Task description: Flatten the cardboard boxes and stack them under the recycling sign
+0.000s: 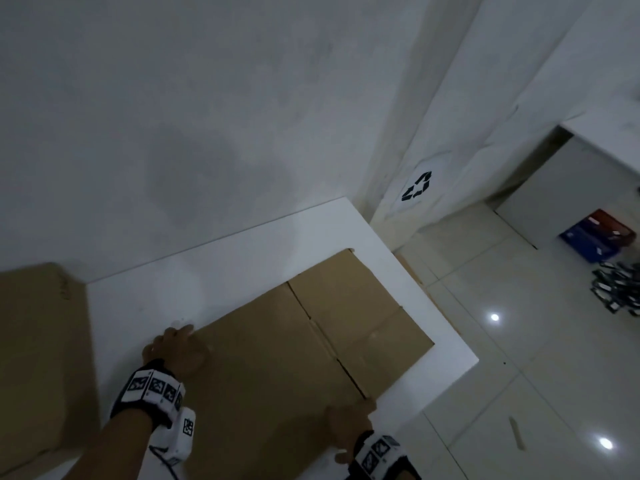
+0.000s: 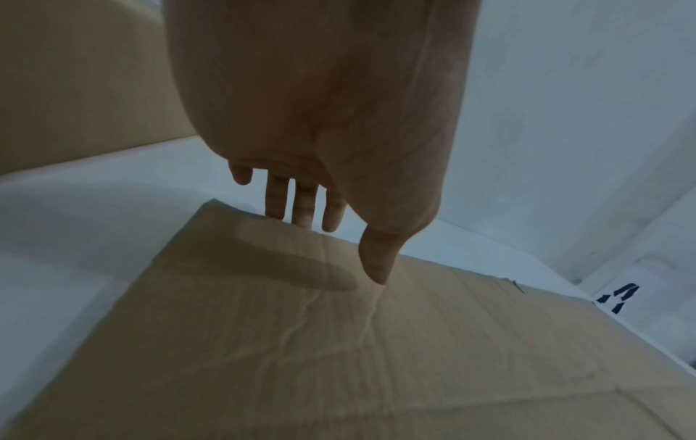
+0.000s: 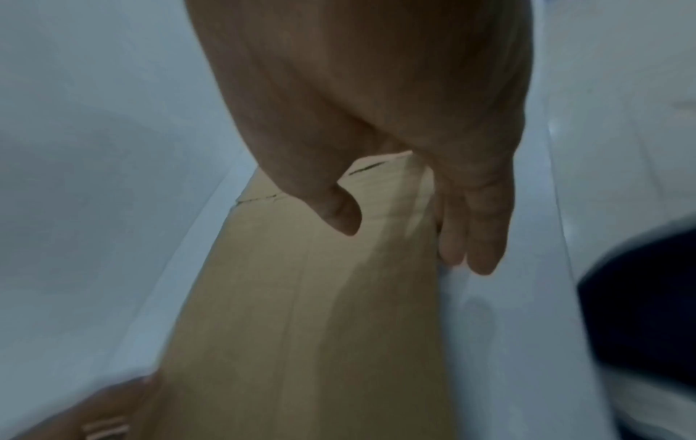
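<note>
One cardboard box (image 1: 298, 348) is lying flattened on the white table (image 1: 166, 292), both hands taking its opposite edges: the left hand (image 1: 176, 351) and right hand (image 1: 349, 424) with fingers straight, thumbs on top. It is not yet lying under the recycling sign (image 1: 417, 186) beyond the right hand; another box (image 1: 38, 358) is waiting left of the left hand.

All three views dim, cold blue-grey cast, fine noise over the wall (image 1: 173, 116); the brightest spots are two small glare points on the glossy floor tiles (image 1: 540, 358) — overhead lamps reflected, the lamps themselves out of frame. Shadows soft: the left hand (image 2: 320, 104) throws a dark streak across the flattened cardboard (image 2: 339, 342), and a faint grey smudge lies on the white table (image 3: 482, 327) under the right hand (image 3: 376, 104). Head view bends straight lines toward its edges; right-wrist view smeared with motion blur — worst at the lower corners, palm too close to be sharp.
</note>
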Demonstrator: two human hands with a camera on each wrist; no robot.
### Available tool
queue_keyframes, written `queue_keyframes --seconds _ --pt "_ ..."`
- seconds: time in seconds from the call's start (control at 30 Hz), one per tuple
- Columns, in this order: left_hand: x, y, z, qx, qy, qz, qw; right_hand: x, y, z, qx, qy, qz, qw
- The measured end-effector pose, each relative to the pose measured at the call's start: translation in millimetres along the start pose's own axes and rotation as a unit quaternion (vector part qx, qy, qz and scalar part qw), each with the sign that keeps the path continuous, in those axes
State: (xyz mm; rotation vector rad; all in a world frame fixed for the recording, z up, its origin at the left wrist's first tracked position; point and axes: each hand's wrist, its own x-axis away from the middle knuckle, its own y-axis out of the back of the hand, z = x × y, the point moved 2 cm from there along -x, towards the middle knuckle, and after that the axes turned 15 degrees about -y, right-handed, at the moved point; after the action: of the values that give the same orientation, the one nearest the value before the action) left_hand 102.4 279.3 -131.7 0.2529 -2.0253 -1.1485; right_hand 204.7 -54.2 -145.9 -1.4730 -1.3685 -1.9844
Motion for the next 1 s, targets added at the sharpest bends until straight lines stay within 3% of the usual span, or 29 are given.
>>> queue_keyframes --seconds 0.1,0.13,0.2,0.27,0.43,0.53,0.63,0.8,1.0 --pt "1.4 -1.5 10.0 0.045 -0.009 -0.006 0.999 8.4 0.4 -1.5 0.023 0.014 -0.045 0.999" --pt "2.3 -0.7 12.2 0.067 -0.021 -0.015 0.997 6.7 2.4 -6.8 -0.018 0.003 -0.051 0.999" --pt "6.6 2.9 13.1 0.107 -0.048 -0.015 0.993 3.8 3.4 -12.1 -0.052 0.027 0.013 0.998" --pt "12.2 4.7 10.8 0.079 -0.072 0.020 0.994 1.2 -1.2 -23.7 -0.129 0.001 0.091 0.987" --pt "21.3 10.7 -17.6 0.019 -0.154 0.087 0.984 15.0 5.1 -27.0 -0.273 -0.074 0.183 0.942" --pt "27.9 13.3 -31.8 0.053 -0.164 0.047 0.984 22.0 15.7 -25.9 -0.317 -0.044 0.230 0.919" --pt "38.1 11.4 -48.6 0.130 -0.158 -0.018 0.979 11.5 37.1 -28.6 -0.358 -0.007 0.223 0.907" --pt "67.2 -2.1 -105.4 0.291 -0.177 -0.084 0.936 -15.4 92.3 -39.3 -0.403 0.120 0.237 0.876" --pt "95.2 -51.6 -208.8 0.405 -0.147 -0.108 0.896 -58.3 199.8 -72.3 -0.409 0.144 0.209 0.877"
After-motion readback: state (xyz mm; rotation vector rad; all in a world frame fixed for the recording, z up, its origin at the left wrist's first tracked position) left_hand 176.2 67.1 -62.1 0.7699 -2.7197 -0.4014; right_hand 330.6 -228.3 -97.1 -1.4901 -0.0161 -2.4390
